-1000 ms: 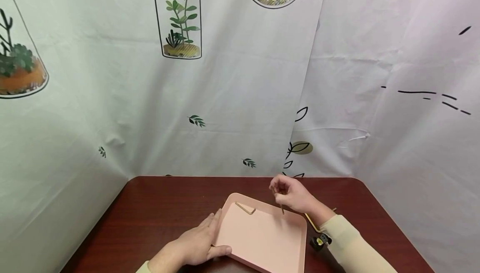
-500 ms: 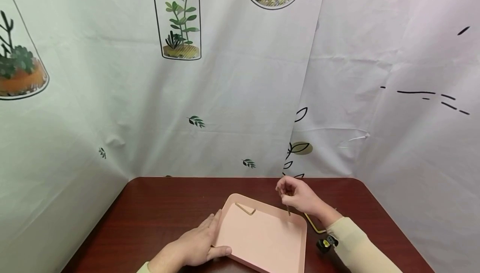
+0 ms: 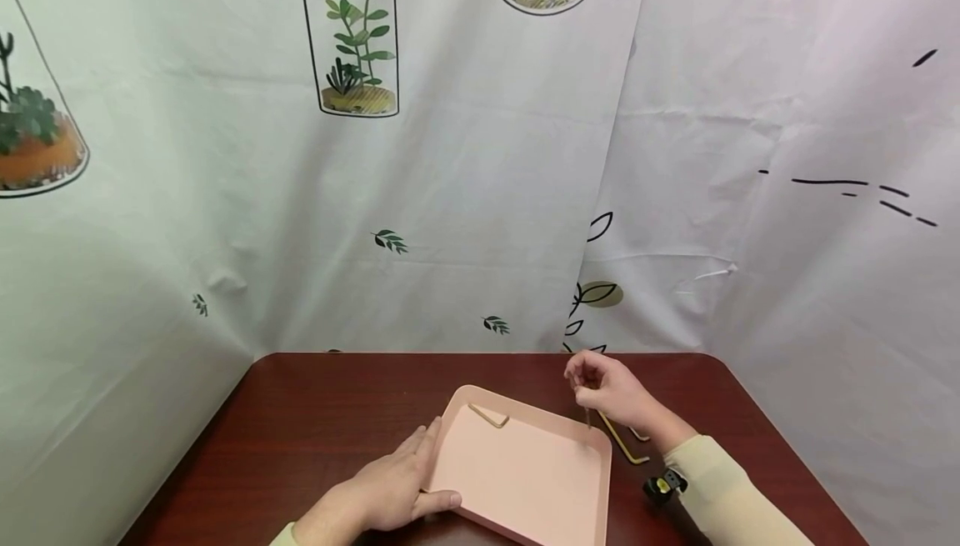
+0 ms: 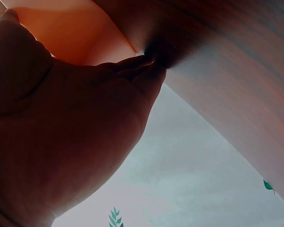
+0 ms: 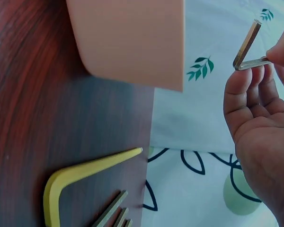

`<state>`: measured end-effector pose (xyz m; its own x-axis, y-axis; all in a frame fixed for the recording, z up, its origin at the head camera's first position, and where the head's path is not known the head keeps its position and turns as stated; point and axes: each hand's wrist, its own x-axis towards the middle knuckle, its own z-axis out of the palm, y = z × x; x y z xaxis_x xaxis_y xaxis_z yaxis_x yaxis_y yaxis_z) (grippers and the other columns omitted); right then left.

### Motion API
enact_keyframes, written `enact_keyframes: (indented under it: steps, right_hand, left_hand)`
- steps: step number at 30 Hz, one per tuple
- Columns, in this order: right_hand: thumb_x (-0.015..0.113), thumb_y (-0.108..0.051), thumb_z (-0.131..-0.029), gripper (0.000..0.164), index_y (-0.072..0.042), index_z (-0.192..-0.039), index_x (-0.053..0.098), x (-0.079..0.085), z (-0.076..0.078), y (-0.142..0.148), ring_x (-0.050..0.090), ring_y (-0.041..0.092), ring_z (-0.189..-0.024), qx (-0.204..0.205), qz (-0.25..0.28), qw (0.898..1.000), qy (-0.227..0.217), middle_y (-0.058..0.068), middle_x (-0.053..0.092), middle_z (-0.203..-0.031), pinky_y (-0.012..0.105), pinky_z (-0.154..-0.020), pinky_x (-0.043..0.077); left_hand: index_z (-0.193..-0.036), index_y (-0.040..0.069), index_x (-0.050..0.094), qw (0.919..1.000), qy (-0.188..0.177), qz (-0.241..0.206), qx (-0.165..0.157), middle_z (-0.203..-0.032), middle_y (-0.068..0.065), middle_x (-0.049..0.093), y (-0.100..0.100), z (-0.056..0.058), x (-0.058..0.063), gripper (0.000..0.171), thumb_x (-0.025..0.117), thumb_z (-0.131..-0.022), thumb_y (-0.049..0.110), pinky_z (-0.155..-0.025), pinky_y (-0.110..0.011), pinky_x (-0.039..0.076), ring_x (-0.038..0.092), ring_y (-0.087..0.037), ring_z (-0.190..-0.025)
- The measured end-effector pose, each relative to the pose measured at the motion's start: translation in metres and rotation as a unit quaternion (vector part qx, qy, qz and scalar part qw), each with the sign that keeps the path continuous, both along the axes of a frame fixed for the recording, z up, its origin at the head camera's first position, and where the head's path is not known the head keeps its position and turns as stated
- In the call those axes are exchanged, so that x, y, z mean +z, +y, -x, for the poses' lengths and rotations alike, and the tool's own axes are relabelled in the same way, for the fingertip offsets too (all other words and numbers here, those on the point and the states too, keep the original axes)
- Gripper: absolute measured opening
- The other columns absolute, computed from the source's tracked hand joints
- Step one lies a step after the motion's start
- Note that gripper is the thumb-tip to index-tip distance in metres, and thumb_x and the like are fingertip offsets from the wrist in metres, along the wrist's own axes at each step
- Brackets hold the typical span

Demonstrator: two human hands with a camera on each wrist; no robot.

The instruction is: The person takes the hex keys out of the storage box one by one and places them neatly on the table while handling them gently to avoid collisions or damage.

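My right hand (image 3: 617, 394) pinches a small L-shaped hex key (image 5: 247, 45) between thumb and fingers. In the head view it hovers over the far right corner of a pink tray (image 3: 525, 479), the key's long arm pointing down. Another hex key (image 3: 487, 418) lies inside the tray near its far left corner. My left hand (image 3: 386, 486) rests along the tray's left side with straight fingers, its thumb over the near rim. The left wrist view shows that hand (image 4: 80, 127) dark against the tray wall.
Right of the tray, a larger yellow hex key (image 5: 87, 172) lies on the dark red wooden table (image 3: 337, 413). Several more metal hex keys (image 5: 111, 208) lie beside it, partly behind my right wrist in the head view. A printed white cloth (image 3: 465, 179) hangs around the table.
My right hand has moved right along the tray's far edge with the hex key in its fingers. More of the yellow hex key now shows. My left hand stays put.
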<state>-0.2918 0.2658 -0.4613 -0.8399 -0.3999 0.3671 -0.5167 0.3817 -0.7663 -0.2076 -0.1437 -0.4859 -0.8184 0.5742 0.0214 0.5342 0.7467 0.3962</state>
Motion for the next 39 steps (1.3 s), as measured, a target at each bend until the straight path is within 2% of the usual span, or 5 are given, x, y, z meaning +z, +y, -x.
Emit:
enact_keyframes:
  steps: [11,19,25,31,39]
  right_hand:
    - [0.066,0.015,-0.085,0.035,-0.014,-0.105,0.070,-0.002,0.000,0.014,0.059,0.012,-0.077,-0.020,0.016,1.000,0.015,0.001,0.060,-0.091,0.028,-0.065,0.052]
    - [0.066,0.015,-0.084,0.029,-0.003,-0.106,0.070,-0.007,0.000,0.027,0.058,0.013,-0.076,-0.037,0.011,0.999,0.017,0.002,0.062,-0.091,0.027,-0.065,0.049]
    - [0.067,0.013,-0.082,0.035,-0.014,-0.104,0.069,-0.010,-0.001,0.036,0.058,0.011,-0.075,-0.051,0.004,0.998,0.024,0.000,0.060,-0.088,0.027,-0.065,0.049]
    - [0.068,0.016,-0.083,0.037,-0.014,-0.105,0.070,-0.013,-0.003,0.045,0.061,0.014,-0.078,-0.044,0.009,0.999,0.031,0.004,0.064,-0.090,0.028,-0.069,0.051]
    - [0.069,0.015,-0.082,0.037,-0.015,-0.104,0.071,-0.016,-0.003,0.055,0.062,0.012,-0.076,-0.065,0.008,0.997,0.036,0.001,0.064,-0.088,0.027,-0.067,0.051]
  left_hand:
    - [-0.171,-0.011,0.023,0.9999,-0.005,0.005,0.009,-0.175,-0.027,0.036,0.001,0.000,0.002,0.118,0.070,-0.101,0.071,-0.115,-0.063,0.049,0.041,-0.046,-0.159]
    - [-0.171,-0.011,0.024,1.0000,-0.005,0.003,0.007,-0.174,-0.029,0.037,0.002,0.000,0.002,0.117,0.071,-0.101,0.070,-0.115,-0.063,0.049,0.042,-0.046,-0.159]
    - [-0.171,-0.011,0.023,1.0000,-0.004,0.001,0.006,-0.174,-0.029,0.037,0.001,0.000,0.002,0.117,0.071,-0.101,0.069,-0.116,-0.063,0.049,0.042,-0.046,-0.159]
    - [-0.171,-0.011,0.022,1.0000,-0.006,-0.001,0.006,-0.175,-0.029,0.036,0.000,0.000,0.002,0.117,0.071,-0.101,0.069,-0.116,-0.062,0.048,0.041,-0.046,-0.159]
    - [-0.171,-0.011,0.023,1.0000,-0.001,-0.002,0.002,-0.175,-0.029,0.035,0.000,-0.001,0.002,0.117,0.071,-0.101,0.069,-0.117,-0.062,0.047,0.041,-0.047,-0.159]
